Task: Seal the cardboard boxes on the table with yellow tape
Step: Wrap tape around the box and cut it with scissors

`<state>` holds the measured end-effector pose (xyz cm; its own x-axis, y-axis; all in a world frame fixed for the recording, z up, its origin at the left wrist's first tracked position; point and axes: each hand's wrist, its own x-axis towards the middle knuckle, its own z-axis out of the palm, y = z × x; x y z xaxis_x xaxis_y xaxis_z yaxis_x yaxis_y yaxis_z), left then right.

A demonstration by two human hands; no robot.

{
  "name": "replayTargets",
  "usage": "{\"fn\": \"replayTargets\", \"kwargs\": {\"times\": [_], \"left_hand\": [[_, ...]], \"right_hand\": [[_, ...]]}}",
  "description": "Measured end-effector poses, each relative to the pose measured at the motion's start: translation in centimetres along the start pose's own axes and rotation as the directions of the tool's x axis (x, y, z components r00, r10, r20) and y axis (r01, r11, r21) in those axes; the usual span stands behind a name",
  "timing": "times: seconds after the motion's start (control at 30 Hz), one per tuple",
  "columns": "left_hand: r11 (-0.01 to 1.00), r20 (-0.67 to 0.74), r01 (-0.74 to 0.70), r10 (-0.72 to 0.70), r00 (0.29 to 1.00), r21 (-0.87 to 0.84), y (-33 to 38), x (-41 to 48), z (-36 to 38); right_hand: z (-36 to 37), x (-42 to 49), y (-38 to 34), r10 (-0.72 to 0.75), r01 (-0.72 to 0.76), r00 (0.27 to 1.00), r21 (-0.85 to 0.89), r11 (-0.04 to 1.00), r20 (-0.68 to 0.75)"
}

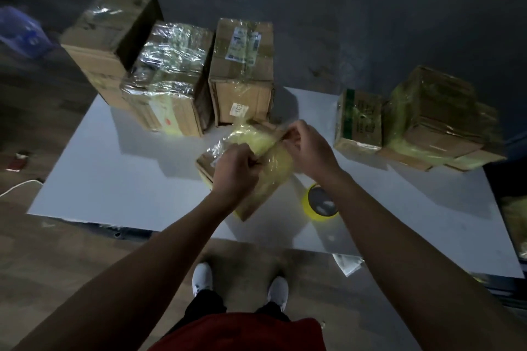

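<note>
Box: small box (251, 162) mid-table, near edge, wrapped in yellow tape.
Hands: left hand (236, 171) and right hand (306, 145) both pinch tape on it.
Roll: roll (319, 202) beside box.
Tip: press tape flat, smoothing outward.

A white bench (119, 179) stands on a brown wooden floor (71, 251). Left of the bench, far back, lies a blurred blue object (24, 31); nearer on that side, a small red thing (18, 161) and a white cable (20, 186). Just before the bench's near edge are two white shoes (203, 276).
</note>
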<state>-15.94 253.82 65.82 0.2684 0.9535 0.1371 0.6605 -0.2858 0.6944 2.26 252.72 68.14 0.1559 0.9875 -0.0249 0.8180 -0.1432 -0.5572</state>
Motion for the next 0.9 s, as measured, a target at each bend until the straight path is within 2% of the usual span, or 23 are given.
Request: {"fn": "replayTargets", "kwargs": {"times": [0.07, 0.17, 0.27, 0.33, 0.4, 0.53, 0.63, 0.73, 0.83, 0.9], "left_hand": [[0.972, -0.007, 0.212, -0.214, 0.977, -0.105, 0.9, 0.4, -1.1], [0.827, 0.012, 0.476, -0.496, 0.869, -0.298, 0.5, 0.9, -2.4], [0.646, 0.017, 0.572, -0.655, 0.755, -0.506, -0.5, 1.1, -3.0], [0.573, 0.040, 0.598, -0.703, 0.710, -0.561, -1.4, 0.5, -2.9], [0.535, 0.077, 0.630, -0.725, 0.684, -0.563, -2.2, -0.3, -2.4], [0.566, 0.064, 0.643, -0.723, 0.688, -0.516, -3.1, -1.0, -1.6], [0.651, 0.002, 0.627, -0.693, 0.721, -0.429, -2.7, -0.8, -1.1], [0.727, -0.039, 0.608, -0.651, 0.758, -0.320, -1.9, -1.1, -0.4], [0.789, 0.008, 0.583, -0.593, 0.805, -0.192, -1.4, -1.3, 0.1], [0.779, 0.050, 0.595, -0.598, 0.800, -0.195, -1.5, -0.9, 0.0]], "right_hand": [[0.6, 0.4, -1.6, -0.003, 0.003, 1.000, -0.043, 0.999, -0.011], [2.1, 0.0, -4.1, 0.104, -0.099, 0.993, -0.101, 0.990, 0.047], [4.1, -0.5, -5.7, 0.239, -0.242, 0.955, 0.000, 0.970, 0.177], [5.4, -0.8, -6.5, 0.282, -0.318, 0.923, 0.104, 0.943, 0.263], [6.3, -1.1, -7.3, 0.303, -0.352, 0.911, 0.142, 0.925, 0.280], [6.9, -1.5, -7.7, 0.345, -0.390, 0.909, 0.187, 0.902, 0.235], [6.8, -1.3, -7.3, 0.374, -0.418, 0.905, 0.263, 0.870, 0.204], [6.4, -1.3, -6.8, 0.372, -0.400, 0.916, 0.262, 0.878, 0.153], [6.0, -1.3, -6.7, 0.394, -0.421, 0.907, 0.302, 0.855, 0.150], [5.4, -1.2, -6.7, 0.420, -0.450, 0.893, 0.299, 0.841, 0.163]]}}
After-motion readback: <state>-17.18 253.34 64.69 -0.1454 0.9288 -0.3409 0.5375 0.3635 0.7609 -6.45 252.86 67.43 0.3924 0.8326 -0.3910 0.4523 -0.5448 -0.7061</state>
